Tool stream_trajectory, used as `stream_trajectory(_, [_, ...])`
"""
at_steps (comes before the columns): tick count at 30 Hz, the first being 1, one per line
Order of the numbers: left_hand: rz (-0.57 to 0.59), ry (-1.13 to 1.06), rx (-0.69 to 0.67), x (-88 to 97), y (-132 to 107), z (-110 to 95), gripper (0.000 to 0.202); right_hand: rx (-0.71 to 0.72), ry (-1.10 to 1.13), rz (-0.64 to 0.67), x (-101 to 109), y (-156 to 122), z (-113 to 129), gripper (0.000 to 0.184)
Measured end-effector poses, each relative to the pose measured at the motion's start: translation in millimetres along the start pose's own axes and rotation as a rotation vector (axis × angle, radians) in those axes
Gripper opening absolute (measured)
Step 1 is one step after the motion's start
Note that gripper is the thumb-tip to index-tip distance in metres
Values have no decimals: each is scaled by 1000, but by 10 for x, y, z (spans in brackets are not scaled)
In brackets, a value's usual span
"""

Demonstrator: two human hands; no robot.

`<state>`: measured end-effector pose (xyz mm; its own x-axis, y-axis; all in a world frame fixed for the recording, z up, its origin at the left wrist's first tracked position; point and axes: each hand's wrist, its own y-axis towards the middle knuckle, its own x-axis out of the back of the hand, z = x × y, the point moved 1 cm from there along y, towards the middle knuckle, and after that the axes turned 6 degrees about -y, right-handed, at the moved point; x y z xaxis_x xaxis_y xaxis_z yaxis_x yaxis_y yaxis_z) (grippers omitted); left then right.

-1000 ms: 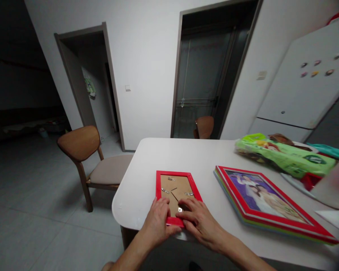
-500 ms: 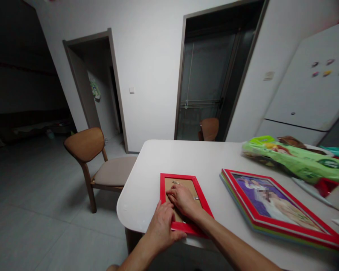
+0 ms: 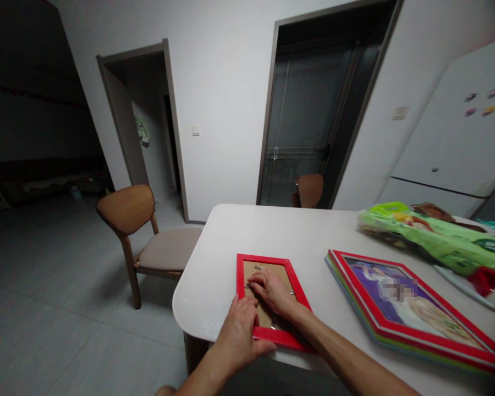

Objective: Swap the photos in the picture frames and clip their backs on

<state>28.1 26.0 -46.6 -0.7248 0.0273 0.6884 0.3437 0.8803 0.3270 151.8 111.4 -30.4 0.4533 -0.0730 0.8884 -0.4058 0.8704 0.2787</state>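
Note:
A red picture frame [image 3: 298, 281] lies face down near the corner of the table, its brown backing board [image 3: 252, 269] showing. Small metal clips sit around the board's edges, among them a far clip [image 3: 258, 268] and a near clip [image 3: 274, 324]. My left hand [image 3: 241, 324] grips the frame's near left corner, fingers over the left side and thumb along the near side. Bent over the board, my right hand [image 3: 272, 291] has its fingertips closed at a metal clip [image 3: 248, 285] on the left edge; the fingers partly hide it.
To the right lies a stack of coloured frames, topped by a red-framed photo [image 3: 396, 291]. Behind it are a green plastic package [image 3: 433, 228] and a red item [image 3: 487, 280] on the white table [image 3: 280, 225]. A wooden chair [image 3: 127, 212] stands at the left.
My right hand's fingertips have shifted slightly, so the left clip now shows beside them and the near clip is uncovered. My left hand keeps its hold on the frame's corner.

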Motion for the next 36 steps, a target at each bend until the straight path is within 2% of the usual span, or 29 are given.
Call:
stream_trajectory(6, [-28,0,-1,-46,-21,49,42,-240,-68,-70,-77,262,-313,25])
stream_trajectory(12, [-11,11,29,-8,-36,1,41,-397,-122,-95,-150,440,-423,20])
stream_trajectory(16, [25,68,67,8,-35,-81,58,-441,-103,-134,-127,466,-426,17])
stream_trajectory(19, [60,140,86,-72,-12,-144,66,-407,-25,-166,-37,404,-383,19])
stream_trajectory(22, [110,178,80,-127,16,-194,59,-352,72,-216,170,215,-392,25])
stream_trajectory(24, [113,168,51,-72,22,-230,54,-344,117,-275,351,5,-447,29])
stream_trajectory(26, [80,127,20,56,23,-278,42,-416,275,-391,503,-259,-500,34])
stream_trajectory(29, [-33,-48,-2,251,42,-377,15,-607,816,-540,509,-646,-412,36])
stream_trajectory(30, [-77,-144,2,279,54,-418,12,-638,1022,-526,442,-735,-313,35])
stream_trajectory(33, [-176,-503,30,191,78,-560,18,-539,1507,-276,169,-825,117,31])
stream_trajectory(34, [-197,-629,44,123,81,-613,22,-523,1614,-258,103,-818,253,28])
stream_trajectory(36, [-227,-846,68,-9,93,-734,28,-495,1777,-306,73,-792,449,24])
